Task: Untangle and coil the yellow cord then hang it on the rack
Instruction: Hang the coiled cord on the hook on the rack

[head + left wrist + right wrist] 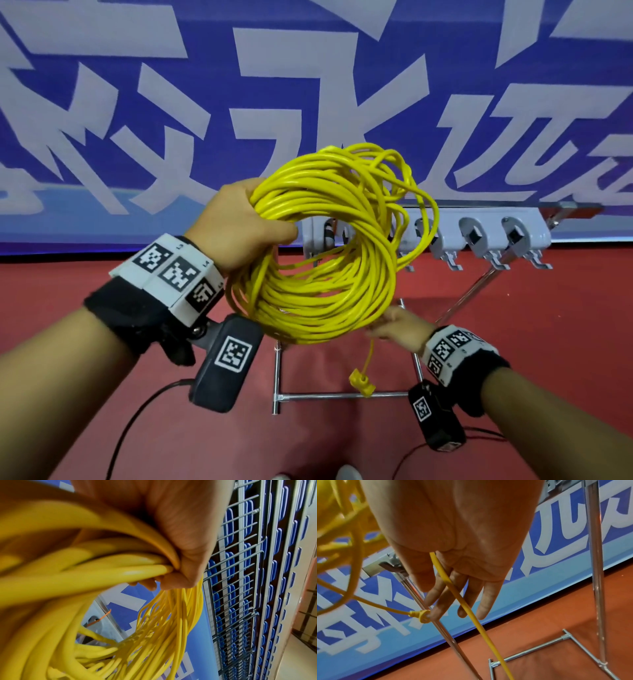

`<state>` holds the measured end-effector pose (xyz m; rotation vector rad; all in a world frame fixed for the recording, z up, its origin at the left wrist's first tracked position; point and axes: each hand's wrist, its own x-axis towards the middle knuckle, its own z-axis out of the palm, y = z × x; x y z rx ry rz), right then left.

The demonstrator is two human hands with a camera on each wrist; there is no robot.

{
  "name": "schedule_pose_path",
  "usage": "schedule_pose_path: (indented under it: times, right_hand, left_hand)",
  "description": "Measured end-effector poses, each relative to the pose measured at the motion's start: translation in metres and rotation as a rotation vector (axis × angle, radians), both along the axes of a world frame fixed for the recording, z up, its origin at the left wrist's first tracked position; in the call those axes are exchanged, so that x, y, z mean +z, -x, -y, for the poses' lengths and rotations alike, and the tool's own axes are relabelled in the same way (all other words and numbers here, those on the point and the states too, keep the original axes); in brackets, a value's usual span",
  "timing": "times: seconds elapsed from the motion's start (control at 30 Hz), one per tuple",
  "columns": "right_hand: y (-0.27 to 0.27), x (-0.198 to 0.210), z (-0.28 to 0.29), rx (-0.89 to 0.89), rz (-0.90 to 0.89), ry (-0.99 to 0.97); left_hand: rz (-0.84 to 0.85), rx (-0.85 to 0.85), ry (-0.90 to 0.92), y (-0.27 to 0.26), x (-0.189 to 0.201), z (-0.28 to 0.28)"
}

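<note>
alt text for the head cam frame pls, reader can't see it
Left hand grips a coiled yellow cord held up in front of a grey hook rack on a metal stand. Right hand, fingers relaxed, touches the coil's lower edge, where a loose end with a yellow plug dangles over red floor.

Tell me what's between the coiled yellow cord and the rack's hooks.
Nothing: in the head view the coiled yellow cord, gripped by the left hand, overlaps the rack's hooks, unhung.

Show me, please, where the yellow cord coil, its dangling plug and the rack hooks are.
yellow cord coil [318, 301], head view, lower strands of the loop.
dangling plug [362, 382], head view, the plug body.
rack hooks [497, 263], head view, one grey hook.
</note>
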<state>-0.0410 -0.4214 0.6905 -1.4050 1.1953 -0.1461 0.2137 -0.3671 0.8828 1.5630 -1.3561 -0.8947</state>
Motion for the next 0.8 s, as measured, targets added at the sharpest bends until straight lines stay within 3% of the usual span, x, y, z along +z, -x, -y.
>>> schedule_pose_path:
  times: [0.2,0.3,0.53,0.73,0.8]
  right_hand:
    - [0.027,-0.003,-0.02,0.125,-0.115,-0.026]
    - [0.038,0.006,-0.029,0.046,-0.08,0.05]
    - [0.029,0.072,-0.031,-0.277,0.345,-0.065]
    - [0.015,0.118,-0.033,-0.379,0.685,-0.287]
    - [0.016,0.13,-0.034,-0.309,0.811,-0.332]
  left_hand:
    - [-0.137,0.071,0.041,0.0,0.017,-0.004]
    - [-0.177,0.089,0.055,0.001,0.016,-0.006]
    - [-0.398,0.146,0.042,0.01,-0.005,-0.008]
    - [-0.524,0.145,0.022,0.019,-0.012,-0.013]
    - [-0.572,0.161,0.009,0.019,-0.014,-0.015]
